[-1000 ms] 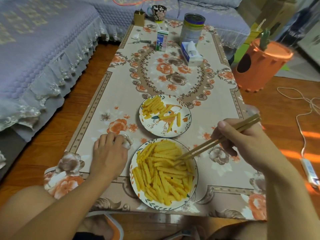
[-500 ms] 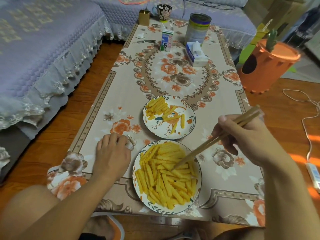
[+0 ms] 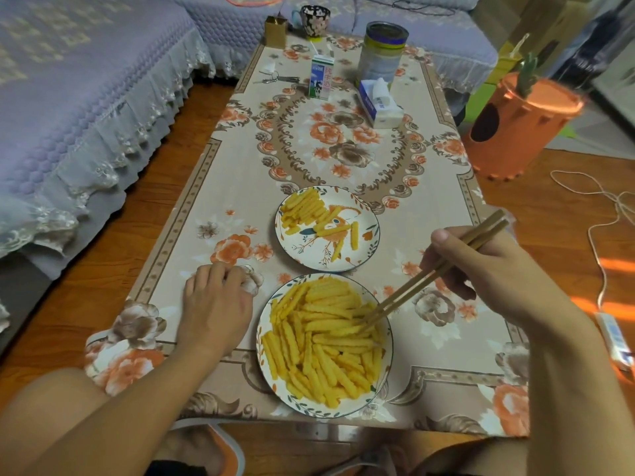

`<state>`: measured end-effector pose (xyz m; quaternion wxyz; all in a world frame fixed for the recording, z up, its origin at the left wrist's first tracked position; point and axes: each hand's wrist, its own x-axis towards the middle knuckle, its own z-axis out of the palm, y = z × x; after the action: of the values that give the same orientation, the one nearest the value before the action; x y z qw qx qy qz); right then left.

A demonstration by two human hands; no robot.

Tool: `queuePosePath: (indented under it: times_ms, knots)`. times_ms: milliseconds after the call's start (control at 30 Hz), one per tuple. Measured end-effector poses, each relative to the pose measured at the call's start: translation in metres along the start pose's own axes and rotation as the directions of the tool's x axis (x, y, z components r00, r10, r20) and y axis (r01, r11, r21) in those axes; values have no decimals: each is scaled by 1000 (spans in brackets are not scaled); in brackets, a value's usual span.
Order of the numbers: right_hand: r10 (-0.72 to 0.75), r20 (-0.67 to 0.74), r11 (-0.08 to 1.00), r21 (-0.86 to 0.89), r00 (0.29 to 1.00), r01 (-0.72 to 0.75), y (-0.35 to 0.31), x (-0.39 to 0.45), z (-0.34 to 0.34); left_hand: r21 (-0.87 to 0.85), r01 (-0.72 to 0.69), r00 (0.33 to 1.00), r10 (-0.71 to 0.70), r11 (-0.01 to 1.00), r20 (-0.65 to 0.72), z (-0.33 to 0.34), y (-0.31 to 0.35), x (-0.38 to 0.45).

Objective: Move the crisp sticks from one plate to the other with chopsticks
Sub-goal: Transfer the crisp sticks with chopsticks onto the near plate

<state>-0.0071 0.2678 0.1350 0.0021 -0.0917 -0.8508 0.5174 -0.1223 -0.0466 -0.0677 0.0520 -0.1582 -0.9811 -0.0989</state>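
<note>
The near plate [image 3: 264, 365] is round and white with a leafy rim. It sits at the front edge of the counter [image 3: 220, 187] and is heaped with yellow crisp sticks [image 3: 319, 341] lying every which way. The far plate [image 3: 369, 249] sits just behind it, nearly touching, with a small bunch of sticks [image 3: 304, 211] on its left side and a few loose ones. Two brown chopsticks [image 3: 433, 273] slant down, tips in the big pile.

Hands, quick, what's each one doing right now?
Left hand: holds nothing, rests on the table.
Right hand: grips the chopsticks, tips in the crisp sticks.
</note>
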Motion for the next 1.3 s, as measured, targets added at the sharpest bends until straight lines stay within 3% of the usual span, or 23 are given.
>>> queuePosePath:
  times_ms: [233,333,433,533,733,867,1000,1100,1300]
  knots:
    - [-7,-16,1000,-23,1000,7,6,-1,-8,12,-3,1000,3,1000,-9,-1,0,-1]
    - [-4,-175,995,93,985,20,10,5,-17,19,-5,1000,5,1000,0,-1,1,0]
    - [58,-405,967,249,912,49,15,24,-13,21,-3,1000,3,1000,12,-1,1,1]
    - [113,-533,972,233,838,17,22,55,8,24,-1,1000,1,1000,19,-1,0,0]
    - [31,-589,997,-44,808,-70,41,91,50,-1,-3,1000,3,1000,16,-3,2,0]
    - [-100,-568,978,-206,817,-24,45,96,61,-7,-1,1000,1,1000,17,-3,0,0]
    - [-251,-577,947,-311,777,75,41,93,61,0,-6,1000,6,1000,17,-3,1,0]
    - [-290,-538,908,-415,792,50,43,99,61,6,-5,1000,5,1000,27,-2,0,1]
    - [-139,-527,971,-237,839,12,49,105,63,10,-5,1000,5,1000,24,-2,0,0]
